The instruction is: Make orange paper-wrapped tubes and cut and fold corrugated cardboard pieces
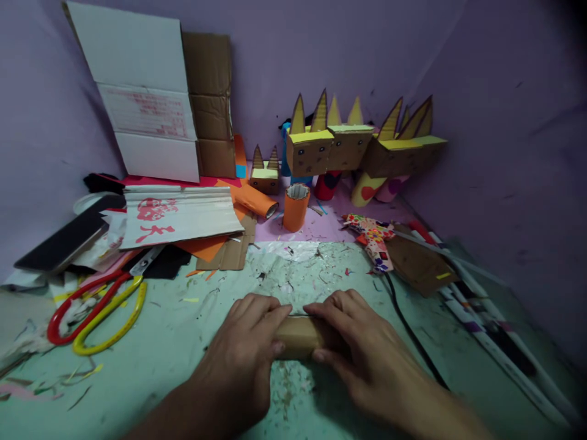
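Observation:
A small brown cardboard piece [300, 337] lies crosswise at the front middle of the green table, its ends covered by my fingers. My left hand [250, 342] grips its left end, thumb on the near side and fingers over the far edge. At the right end, my right hand [351, 339] holds it the same way. An upright orange tube [296, 208] stands beyond my hands, with another orange tube [259, 200] lying to its left. A patterned glue gun [373, 238] rests to the right, its black cord running toward the front.
Scissors [103, 305] with red and yellow handles lie left, near a phone-like dark slab [68, 235] and a white cardboard sheet [178, 214]. Several cardboard heads [309, 153] with pointed ears stand at the back. Markers [490, 342] lie right; folded cardboard [147, 110] leans on the wall.

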`<state>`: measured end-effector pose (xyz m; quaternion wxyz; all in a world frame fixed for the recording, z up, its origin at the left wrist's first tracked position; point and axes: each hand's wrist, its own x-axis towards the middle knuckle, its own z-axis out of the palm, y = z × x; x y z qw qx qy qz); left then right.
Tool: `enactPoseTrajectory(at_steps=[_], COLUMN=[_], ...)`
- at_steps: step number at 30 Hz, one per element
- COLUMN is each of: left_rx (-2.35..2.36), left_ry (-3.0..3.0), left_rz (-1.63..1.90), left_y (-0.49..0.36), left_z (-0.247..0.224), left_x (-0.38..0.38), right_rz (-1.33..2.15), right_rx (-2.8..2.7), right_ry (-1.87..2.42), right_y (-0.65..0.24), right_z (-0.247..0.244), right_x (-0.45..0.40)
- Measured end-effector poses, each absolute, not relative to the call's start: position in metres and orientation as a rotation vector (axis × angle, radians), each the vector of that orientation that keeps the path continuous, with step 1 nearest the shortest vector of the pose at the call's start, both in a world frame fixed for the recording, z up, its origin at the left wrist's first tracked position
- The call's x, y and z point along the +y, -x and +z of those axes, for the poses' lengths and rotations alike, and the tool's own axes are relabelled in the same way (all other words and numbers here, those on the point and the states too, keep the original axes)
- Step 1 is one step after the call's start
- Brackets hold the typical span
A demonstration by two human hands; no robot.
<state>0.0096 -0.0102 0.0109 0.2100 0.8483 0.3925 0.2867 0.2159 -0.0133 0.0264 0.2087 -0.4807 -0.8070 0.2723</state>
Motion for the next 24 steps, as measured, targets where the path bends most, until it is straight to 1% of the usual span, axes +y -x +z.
enactPoseTrajectory(at_steps=[6,13,18,24], left_rx=[0.997,0.966,0.965,0.942], left_ry=[-2.438,-2.745,-2.924,-2.920], left_rz=[0.932,1.022,0.999,1.043], left_y=[-0.009,-0.005,-0.007,-0.008], left_z=[0.009,0.003,0.004,0.002], left_x=[-0.018,-0.020,-0.016,-0.016], right_rz=[0.613,0.238,0.202,0.222], right_rx=[-2.174,-2.143,-2.111,-2.175], right_ry=[1.286,1.080,1.062,1.123], right_y=[-0.216,-0.216,-0.216,-0.215], right_z=[0.020,0.010,0.006,0.015], right_x=[-0.028,-0.038,-0.038,-0.036])
